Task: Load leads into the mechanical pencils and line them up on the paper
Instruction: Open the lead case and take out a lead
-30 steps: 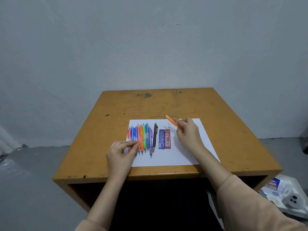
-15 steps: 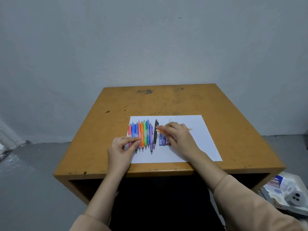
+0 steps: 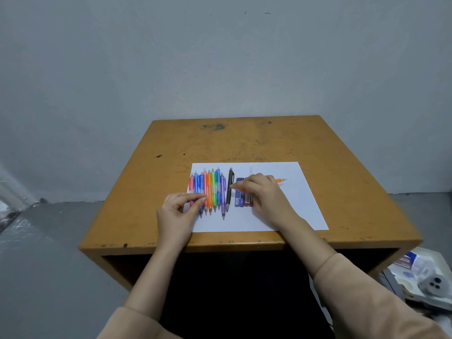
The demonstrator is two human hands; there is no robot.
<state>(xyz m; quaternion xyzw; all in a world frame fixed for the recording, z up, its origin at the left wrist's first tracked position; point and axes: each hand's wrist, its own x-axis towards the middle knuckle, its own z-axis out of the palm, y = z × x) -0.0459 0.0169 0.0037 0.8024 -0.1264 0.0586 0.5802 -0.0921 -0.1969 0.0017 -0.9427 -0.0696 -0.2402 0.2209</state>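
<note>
A white paper sheet [image 3: 288, 211] lies on the table. Several colored mechanical pencils [image 3: 210, 192] lie side by side on its left part, with a black pencil [image 3: 229, 189] to their right. Beside it lie a blue lead case [image 3: 239, 198] and a red lead case [image 3: 248, 199]. My right hand [image 3: 263, 194] holds an orange pencil [image 3: 280, 180], whose tip sticks out to the right, and its fingertips pinch over the lead cases. My left hand [image 3: 178, 211] hovers at the near ends of the colored pencils with thumb and fingers pinched together; what they pinch is too small to see.
The orange-brown wooden table [image 3: 244, 143] stands against a grey wall. On the floor at the lower right sits a white tray [image 3: 415, 285] with small boxes and a grey round object.
My right hand has turned the orange pencil from pointing up-left to lying across, tip to the right, and moved left over the lead cases. My left hand has barely moved.
</note>
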